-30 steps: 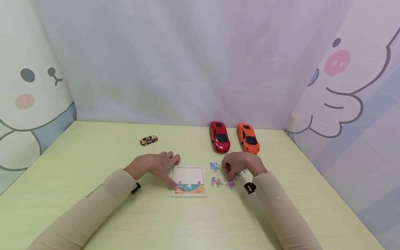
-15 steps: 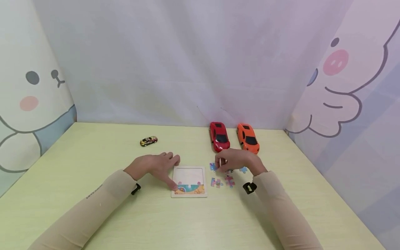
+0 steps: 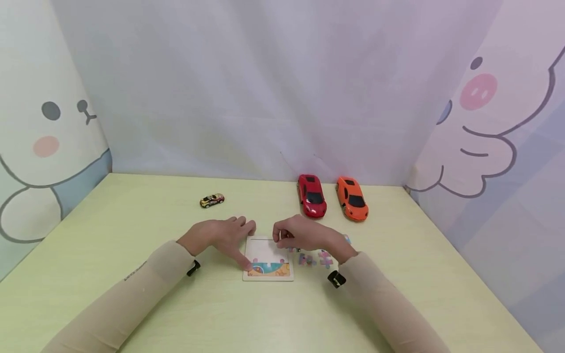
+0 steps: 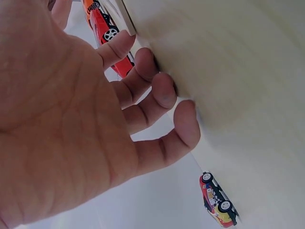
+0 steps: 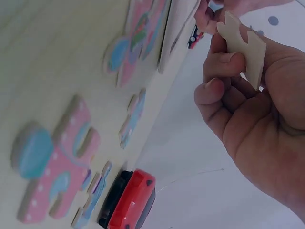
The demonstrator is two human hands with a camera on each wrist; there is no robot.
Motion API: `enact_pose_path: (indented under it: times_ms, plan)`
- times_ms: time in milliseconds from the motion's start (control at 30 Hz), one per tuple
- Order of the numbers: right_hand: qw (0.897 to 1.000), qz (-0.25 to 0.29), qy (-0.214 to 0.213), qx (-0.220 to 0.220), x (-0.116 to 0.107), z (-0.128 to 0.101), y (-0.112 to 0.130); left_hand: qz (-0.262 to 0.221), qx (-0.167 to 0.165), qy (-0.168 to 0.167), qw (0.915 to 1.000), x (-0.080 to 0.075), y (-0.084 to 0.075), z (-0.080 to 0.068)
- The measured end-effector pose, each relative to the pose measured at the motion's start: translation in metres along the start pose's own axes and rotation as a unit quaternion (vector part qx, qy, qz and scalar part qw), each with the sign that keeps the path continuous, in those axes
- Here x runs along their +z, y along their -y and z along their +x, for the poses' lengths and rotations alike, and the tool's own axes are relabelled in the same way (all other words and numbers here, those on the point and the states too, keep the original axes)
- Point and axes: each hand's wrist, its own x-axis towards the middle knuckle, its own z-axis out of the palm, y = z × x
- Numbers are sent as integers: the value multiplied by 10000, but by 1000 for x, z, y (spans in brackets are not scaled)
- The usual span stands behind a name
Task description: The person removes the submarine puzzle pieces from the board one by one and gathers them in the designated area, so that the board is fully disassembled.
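My left hand [image 3: 225, 238] rests at the left side of a square jigsaw board [image 3: 264, 249], its thumb on the lower left of the frame. The board's lower strip is filled with teal and orange pieces; above that, pale backing shows. In the left wrist view the left hand [image 4: 90, 114] has its fingers spread and gently bent, tips at the table. My right hand [image 3: 304, 233] is over the board's upper right. The right wrist view shows it pinching a jigsaw piece [image 5: 248, 50], plain wooden underside visible; its printed side is hidden.
Loose jigsaw pieces lie right of the board, including a pink one [image 3: 325, 259] and a pink-purple one [image 3: 305, 260]. Behind them stand a red toy car [image 3: 312, 196] and an orange toy car [image 3: 352, 199]. A small yellow-and-red toy car [image 3: 212, 200] sits at back left.
My right hand has moved left from the loose pieces to above the board, now carrying a jigsaw piece. The left hand keeps its place on the board.
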Motion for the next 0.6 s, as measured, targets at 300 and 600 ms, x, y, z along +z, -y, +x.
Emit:
enact_pose_path:
  times_ms: [300,600]
  plan:
    - [9997,-208,-1,-146,12,7,14,47,112,-29,9999,-1,1,-1]
    - [9980,-275,-5,-572,17,11,19,94,155,-80,9998,1,2,-1]
